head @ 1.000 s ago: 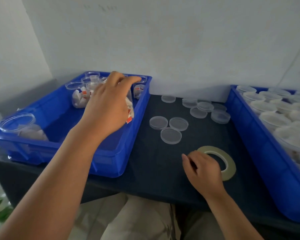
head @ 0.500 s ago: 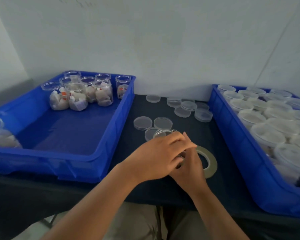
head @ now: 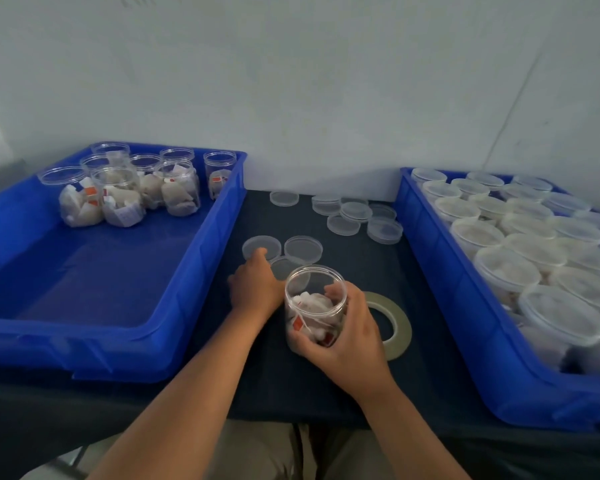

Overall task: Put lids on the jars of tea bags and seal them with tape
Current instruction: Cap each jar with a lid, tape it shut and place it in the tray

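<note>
An open clear jar of tea bags stands on the dark table in front of me, and my right hand grips it around its side. My left hand reaches just left of the jar, its fingertips touching the near edge of a clear round lid. Two more loose lids lie beside that one, one partly hidden behind the jar. A roll of pale tape lies flat right of the jar, partly covered by my right hand.
The blue crate on the left holds several open jars of tea bags at its far end. The blue crate on the right is packed with lidded jars. Further spare lids sit at the table's back.
The jar came out of the left crate to the table centre and passed from my left hand to my right. My left hand then moved forward onto a lid.
</note>
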